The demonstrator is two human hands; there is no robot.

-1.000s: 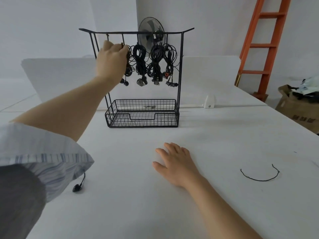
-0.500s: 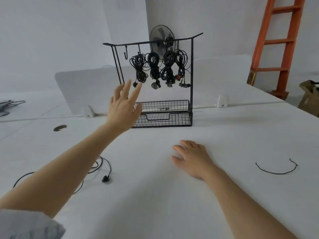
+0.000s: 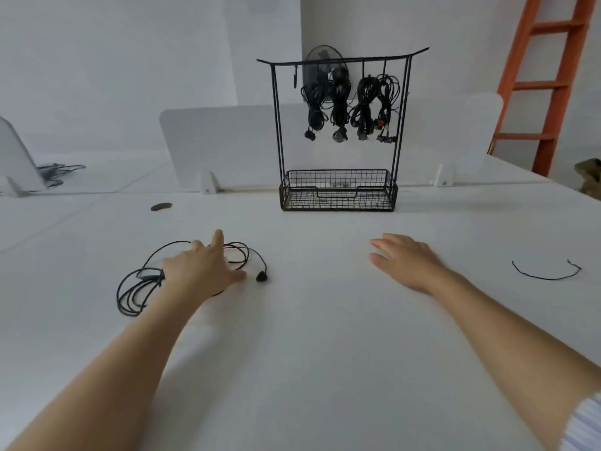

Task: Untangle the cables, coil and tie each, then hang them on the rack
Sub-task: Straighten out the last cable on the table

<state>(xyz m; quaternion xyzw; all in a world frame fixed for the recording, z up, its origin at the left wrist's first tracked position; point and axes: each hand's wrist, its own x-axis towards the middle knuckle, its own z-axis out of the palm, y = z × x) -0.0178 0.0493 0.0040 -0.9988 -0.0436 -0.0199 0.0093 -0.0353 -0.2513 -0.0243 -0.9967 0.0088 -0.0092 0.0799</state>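
Observation:
A loose black cable (image 3: 136,288) lies in untidy loops on the white table at the left, its plug (image 3: 261,276) at the right end. My left hand (image 3: 201,268) rests on top of the loops with its fingers spread out. My right hand (image 3: 406,262) lies flat and empty on the table to the right. The black wire rack (image 3: 276,125) stands behind, with several coiled cables (image 3: 367,105) hanging from its top bar and one bare hook (image 3: 295,78) at the left. A short black tie (image 3: 546,276) lies curved on the table at the far right.
The rack's mesh basket (image 3: 338,196) sits at its foot. White dividers (image 3: 221,141) line the table's back edge. An orange ladder (image 3: 546,92) stands at the right, a round cable hole (image 3: 161,207) at the left, and more cables (image 3: 58,170) lie far left.
My left hand let go of a cable hung on the rack, drew back and came down onto the loose cable on the table. My right hand stayed flat.

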